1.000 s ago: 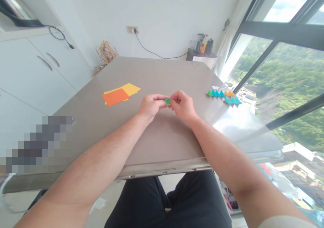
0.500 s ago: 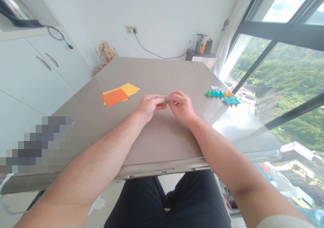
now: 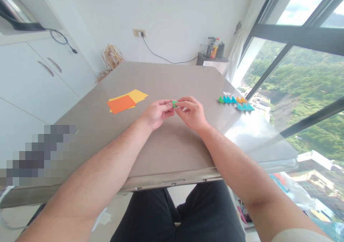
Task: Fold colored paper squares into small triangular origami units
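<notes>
A small folded piece of green paper [image 3: 174,103] is between my two hands, above the middle of the table. My left hand [image 3: 158,114] pinches it between thumb and fingers from the left. From the other side my right hand [image 3: 190,109] touches its right edge with the fingertips; the thumb sits lower, a little apart. The fingers cover part of the paper, so its full shape is hidden. To the left lie flat orange paper [image 3: 121,104] and yellow paper [image 3: 138,95], overlapping.
Small folded paper boats stand at the table's right side: a green one [image 3: 220,100], several blue ones [image 3: 245,107] and orange ones [image 3: 241,99]. The grey table [image 3: 166,77] reaches toward the wall. A window [image 3: 303,70] is at the right, a white cabinet [image 3: 40,73] at the left.
The green paper has moved slightly up and left and shows more of itself. My right fingers have loosened and straightened along its edge, while my left hand keeps its pinch.
</notes>
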{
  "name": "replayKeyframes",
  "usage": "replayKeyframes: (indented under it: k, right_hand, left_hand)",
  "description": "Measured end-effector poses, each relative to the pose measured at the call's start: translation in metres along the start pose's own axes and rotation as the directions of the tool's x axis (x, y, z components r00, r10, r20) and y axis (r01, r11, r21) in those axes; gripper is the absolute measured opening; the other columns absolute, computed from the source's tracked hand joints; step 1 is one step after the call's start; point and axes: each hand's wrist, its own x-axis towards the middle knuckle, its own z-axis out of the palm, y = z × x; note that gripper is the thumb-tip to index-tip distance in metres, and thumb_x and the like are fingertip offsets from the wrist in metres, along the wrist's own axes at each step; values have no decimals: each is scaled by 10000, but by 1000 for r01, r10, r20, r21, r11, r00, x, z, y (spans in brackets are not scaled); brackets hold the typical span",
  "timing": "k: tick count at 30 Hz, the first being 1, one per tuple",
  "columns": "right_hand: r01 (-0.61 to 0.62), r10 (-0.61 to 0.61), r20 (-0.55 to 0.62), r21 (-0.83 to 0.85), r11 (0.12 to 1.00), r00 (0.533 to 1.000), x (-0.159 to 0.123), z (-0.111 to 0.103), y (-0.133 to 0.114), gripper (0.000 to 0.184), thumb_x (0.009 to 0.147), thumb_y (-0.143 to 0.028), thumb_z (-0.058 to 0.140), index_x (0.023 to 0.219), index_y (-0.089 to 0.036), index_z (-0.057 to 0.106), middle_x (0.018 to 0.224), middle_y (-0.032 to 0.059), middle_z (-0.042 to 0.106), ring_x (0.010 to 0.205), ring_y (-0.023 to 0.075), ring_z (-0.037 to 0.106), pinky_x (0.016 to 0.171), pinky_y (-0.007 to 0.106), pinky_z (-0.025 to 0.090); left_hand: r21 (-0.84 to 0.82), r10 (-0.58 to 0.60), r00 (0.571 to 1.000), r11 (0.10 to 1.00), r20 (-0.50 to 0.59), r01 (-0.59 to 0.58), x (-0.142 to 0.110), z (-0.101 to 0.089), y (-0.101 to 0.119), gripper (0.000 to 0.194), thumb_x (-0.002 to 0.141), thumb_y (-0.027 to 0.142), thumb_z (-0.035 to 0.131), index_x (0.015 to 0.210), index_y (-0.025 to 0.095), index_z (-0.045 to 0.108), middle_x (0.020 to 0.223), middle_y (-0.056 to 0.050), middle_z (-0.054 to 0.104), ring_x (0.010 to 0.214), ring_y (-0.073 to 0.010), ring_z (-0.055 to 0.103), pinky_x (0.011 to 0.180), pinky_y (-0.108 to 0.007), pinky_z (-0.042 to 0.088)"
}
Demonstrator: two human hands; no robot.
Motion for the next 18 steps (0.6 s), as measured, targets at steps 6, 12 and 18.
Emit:
replayKeyframes:
  k: [6, 12, 18]
  right_hand:
    - [-29, 28, -2, -41, 999, 1000, 0, 0, -1, 128, 833, -291, 699, 914, -247, 788, 1081, 60, 696, 861, 150, 673, 644, 272, 590]
    - [-27, 29, 35, -41, 999, 999, 0, 0, -3, 160, 838, -283, 699, 968, -240, 781, 1119, 63, 687, 936, 164, 674, 647, 257, 591]
    - [-14, 15, 21, -55, 998, 1000, -1, 3, -1, 155, 854, -282, 686, 973, -238, 776, 1119, 62, 683, 913, 153, 670, 638, 248, 585]
  left_hand:
    - [57, 45, 998, 997, 39, -47, 1, -2, -2, 250, 726, 268, 844, 936, 141, 796, 916, -84, 750, 822, -146, 672, 797, -300, 549]
    - [96, 117, 991, 988, 67, -123, 1, -3, -4, 337, 684, 332, 880, 959, 153, 801, 935, -73, 752, 845, -156, 676, 811, -318, 563]
    - [71, 144, 989, 987, 36, -146, 2, 0, -7, 321, 698, 334, 867, 957, 160, 795, 870, -54, 744, 777, -134, 666, 764, -301, 567]
